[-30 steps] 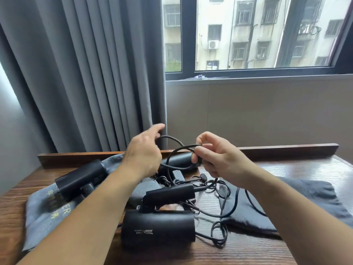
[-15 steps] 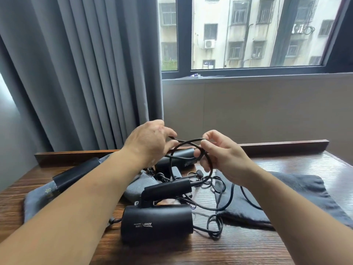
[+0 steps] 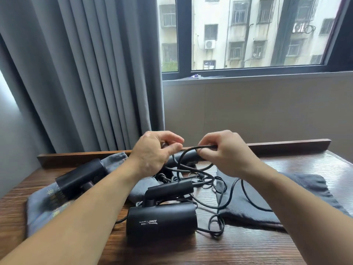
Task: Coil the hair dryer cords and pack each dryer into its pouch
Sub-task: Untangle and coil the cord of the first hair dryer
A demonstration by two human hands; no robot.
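My right hand (image 3: 225, 152) pinches the cord (image 3: 186, 151) between thumb and curled fingers, raised above the back of the counter (image 3: 248, 249). My left hand (image 3: 154, 150) is just beside it with its fingers curled and the thumb against the forefinger, pinching what looks like the same cord, though that contact is partly hidden.

Between the hands the cord bows into one loop, roughly upright and facing me. Below the loop the slack falls toward me and to my right, across the dark pouch (image 3: 296, 194), and knots up beside the near dryer (image 3: 162, 220).

That dryer lies on its side, barrel left to right, handle folded over it. I cannot tell whether this cord is its own.

The slack lies nearer my right hand, so I judge that hand fetches the next turn while the left holds the loop.
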